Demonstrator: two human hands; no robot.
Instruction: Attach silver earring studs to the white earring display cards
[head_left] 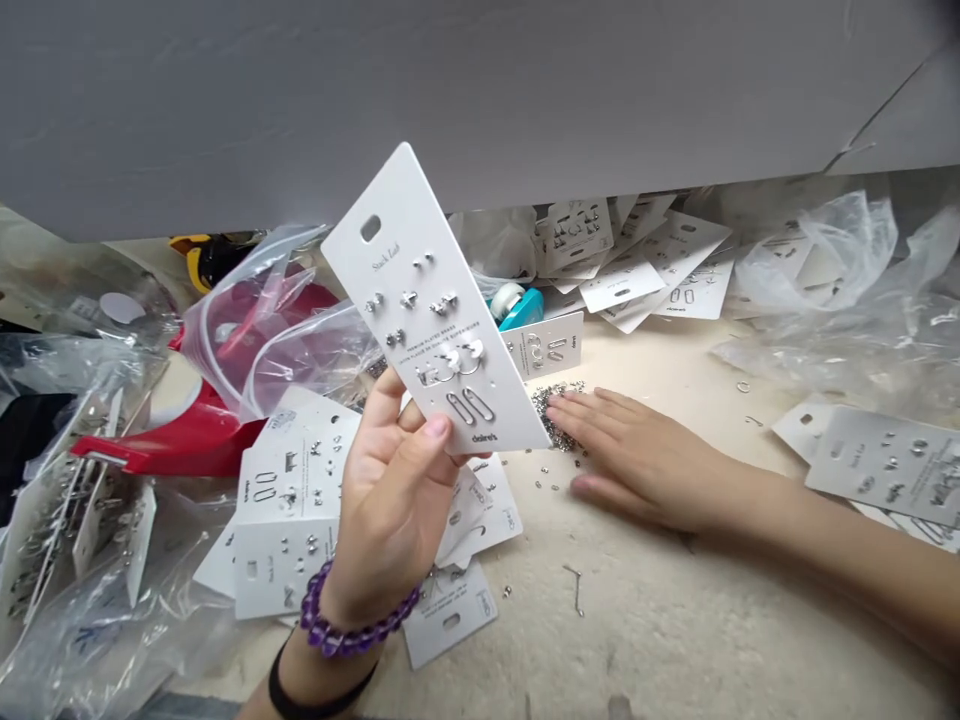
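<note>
Head view: left hand (390, 500) fingers (437, 428) pinch the lower edge of a tilted earring card (435, 300). Right hand (637, 455) fingers lie flat, spread on the worktop (675, 620), tips touching a small stud pile (553, 410); bare worktop lies nearer.

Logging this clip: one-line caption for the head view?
Left hand holds up an earring card; right hand rests flat beside a pile of tiny metal bits.

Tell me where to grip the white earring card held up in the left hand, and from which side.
Pinch the long white earring card at its bare lower edge, coming from below, as the left hand does: studs and hoops fill the middle, and the hang-hole end tilts up and away.
</note>
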